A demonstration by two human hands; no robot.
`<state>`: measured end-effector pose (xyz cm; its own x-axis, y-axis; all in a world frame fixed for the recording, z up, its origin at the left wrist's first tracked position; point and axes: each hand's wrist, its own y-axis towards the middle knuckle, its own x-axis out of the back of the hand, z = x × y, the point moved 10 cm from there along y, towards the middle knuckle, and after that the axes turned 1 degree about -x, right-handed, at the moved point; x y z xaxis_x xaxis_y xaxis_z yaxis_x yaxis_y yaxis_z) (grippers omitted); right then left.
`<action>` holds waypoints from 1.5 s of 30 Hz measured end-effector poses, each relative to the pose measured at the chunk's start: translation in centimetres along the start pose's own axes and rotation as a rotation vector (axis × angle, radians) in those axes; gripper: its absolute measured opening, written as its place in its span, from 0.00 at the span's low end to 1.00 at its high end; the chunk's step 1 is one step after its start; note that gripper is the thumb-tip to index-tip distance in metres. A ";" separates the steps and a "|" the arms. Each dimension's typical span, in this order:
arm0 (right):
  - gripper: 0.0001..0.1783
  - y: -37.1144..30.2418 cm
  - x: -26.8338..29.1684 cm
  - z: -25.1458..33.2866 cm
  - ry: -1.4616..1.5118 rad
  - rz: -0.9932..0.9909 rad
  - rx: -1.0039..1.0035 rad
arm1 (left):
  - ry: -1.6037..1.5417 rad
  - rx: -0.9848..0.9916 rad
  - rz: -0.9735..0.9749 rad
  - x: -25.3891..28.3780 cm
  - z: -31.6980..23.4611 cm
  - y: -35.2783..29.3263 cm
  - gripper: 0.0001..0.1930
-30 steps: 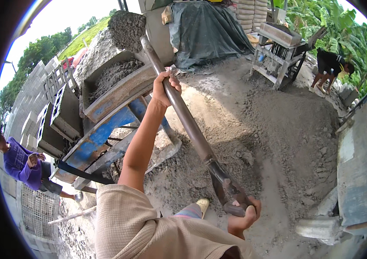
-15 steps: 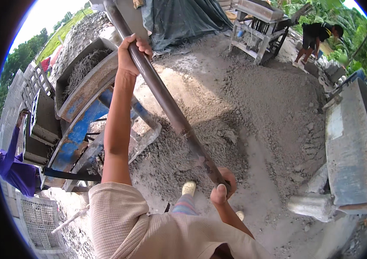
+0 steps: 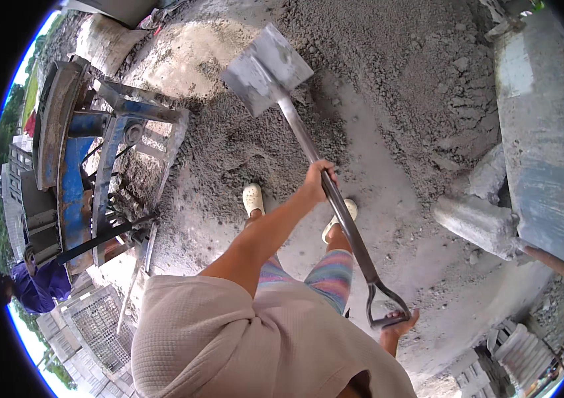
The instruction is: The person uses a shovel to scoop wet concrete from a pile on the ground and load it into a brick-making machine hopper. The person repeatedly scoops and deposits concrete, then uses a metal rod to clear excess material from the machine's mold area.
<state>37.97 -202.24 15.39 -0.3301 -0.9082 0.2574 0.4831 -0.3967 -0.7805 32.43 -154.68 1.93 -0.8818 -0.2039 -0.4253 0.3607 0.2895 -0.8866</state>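
Observation:
A metal shovel (image 3: pixel 340 213) slants across my front, its square blade (image 3: pixel 270 70) just over or on the grey sandy mix (image 3: pixel 249 136); I cannot tell if they touch. Little or no material shows on the blade. My left hand (image 3: pixel 320 180) is wrapped round the middle of the shaft. Down by my hip, my right hand (image 3: pixel 399 323) holds the crossbar of the D-shaped handle, its fingers partly hidden by it.
On the left stands a blue, rusty machine frame (image 3: pixel 73 192), with a person in purple (image 3: pixel 40 285) beside it. A large grey metal container (image 3: pixel 547 146) is at the right, next to pale sacks (image 3: pixel 477 222). My feet in pale clogs (image 3: pixel 253 199) stand beside the heap.
The shovel has swung down from high at the upper left, bringing its blade over the heap. My left hand has come lower and right; my right hand has moved lower and right. The view tilts down.

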 end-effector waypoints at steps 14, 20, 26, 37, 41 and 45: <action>0.23 14.4 -1.3 12.5 -0.361 -0.025 0.218 | -0.400 0.457 -0.308 10.2 25.2 16.6 0.10; 0.18 17.6 -3.8 -1.2 -0.315 -0.200 0.150 | -0.292 0.315 -0.313 19.8 18.7 22.3 0.10; 0.22 8.9 5.5 -4.1 -0.324 -0.212 -0.030 | -0.138 0.362 -0.385 21.9 19.3 13.4 0.09; 0.18 -9.7 13.5 -14.5 -0.059 -0.082 -0.057 | 0.116 0.176 -0.211 20.0 -1.8 -5.9 0.07; 0.19 -17.2 1.1 -17.0 -0.100 0.082 -0.085 | 0.154 -0.106 -0.112 15.3 -18.8 -13.5 0.06; 0.19 -26.1 -13.6 -17.0 -0.060 0.353 -0.028 | 0.172 -0.406 -0.040 9.4 -36.5 -22.3 0.06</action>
<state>16.12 -177.23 22.59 -0.0983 -0.9952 0.0009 0.5365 -0.0538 -0.8422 5.02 -128.89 24.37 -0.9428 -0.0733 -0.3253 0.2072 0.6356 -0.7437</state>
